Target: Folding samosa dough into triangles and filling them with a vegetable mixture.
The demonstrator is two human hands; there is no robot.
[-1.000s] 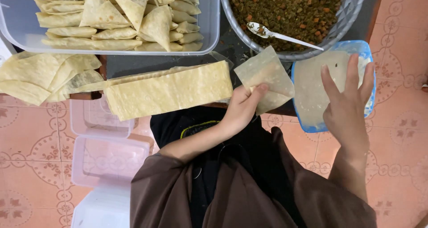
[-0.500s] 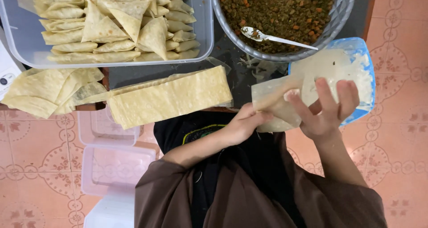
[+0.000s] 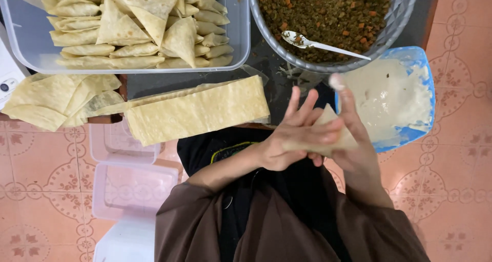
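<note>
The person is holding a pastry strip (image 3: 328, 134) at centre right of the frame, just below the table edge and above the lap, with both hands pressed around it: the left hand (image 3: 292, 141) is lying over the front with fingers spread and closed on the sheet, and the right hand (image 3: 359, 149) is backing it from behind, its index finger raised with a dab of white paste on the tip. The strip is looking partly folded into a pocket, with no filling showing in it, so this piece seems to be at the shaping stage, with filling and sealing judged still to come. A good deal of work is already showing as done: the clear tub (image 3: 238, 31) at upper left is holding many folded triangles (image 3: 148, 21) stacked in rows. Plenty is also remaining: a stack of flat strips (image 3: 197, 111) is lying at centre, just left of the hands, and looser sheets (image 3: 51, 98) are sitting at the left edge. At upper right, the grey bowl (image 3: 394, 21) is sitting well filled with brown-green minced filling (image 3: 328, 8), and a spoon (image 3: 318, 44) is resting on it. Just below, at right, a blue tub (image 3: 428, 87) is holding pale paste (image 3: 384, 93), smeared up its sides. At lower left, empty clear containers (image 3: 133, 190) are standing on the tiled floor (image 3: 36, 190).
</note>
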